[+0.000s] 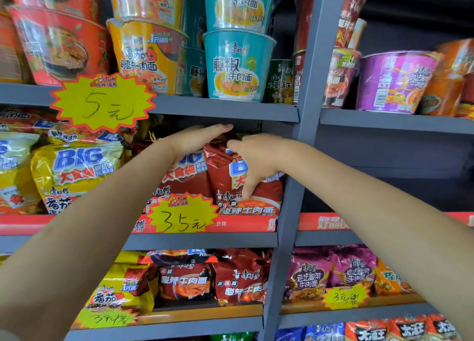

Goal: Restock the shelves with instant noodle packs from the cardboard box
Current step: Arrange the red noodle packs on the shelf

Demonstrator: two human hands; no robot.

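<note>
Both hands in the middle shelf bay. Our right hand [252, 161] grips the dark red crinkly foil noodle pack [230, 176]: thumb down its front face, fingers wrapped over its top edge. Our left hand [195, 140] is flat, fingers straight, lying along the tops of the red packs just left of it, apparently holding the row back; not clenched on anything.

The pack stands upright at the right end of the row, hard against the grey metal upright post [289, 186], its bottom behind the red price rail [243, 224]. The yellow starburst price tag [183, 216] sits just below our left wrist.

Handling, as we judge it: light, film soft and slippery, brittle noodle block inside. So no squeezing the middle. Take it by the top seam or across the flat faces and slide it in straight. Crinkled film will likely snag on neighbouring packs.

The yellow foil packs [77, 171] sit well left of our left forearm. The cardboard box is not in view.
</note>
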